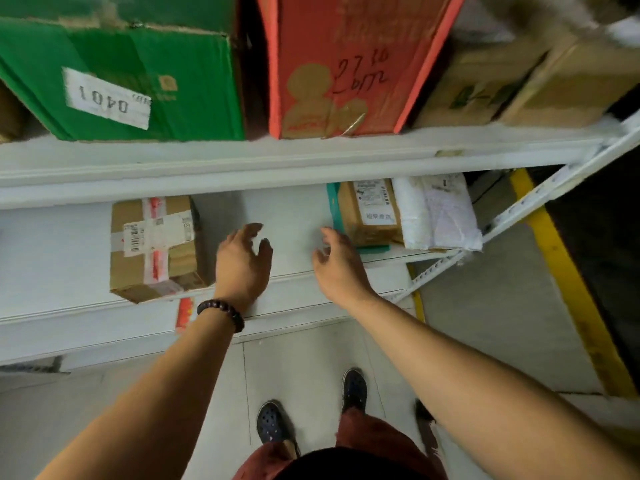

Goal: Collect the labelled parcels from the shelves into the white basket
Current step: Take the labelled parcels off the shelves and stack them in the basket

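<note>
Resting on lower shelf [52, 258], taped parcel [156, 247], white mailer [436, 213]

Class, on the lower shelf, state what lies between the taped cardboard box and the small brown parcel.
Head view: only bare white shelf board, with the left hand and right hand, both empty, reaching over it; no other parcel.

Both hands reached over the lower shelf [291, 209], holding nothing: left hand [242, 261], fingers loosely curled, beside a taped brown parcel [156, 247] at the front edge; right hand [341, 261] near a labelled brown parcel [369, 213] and white bag [436, 213] at the right end.
</note>
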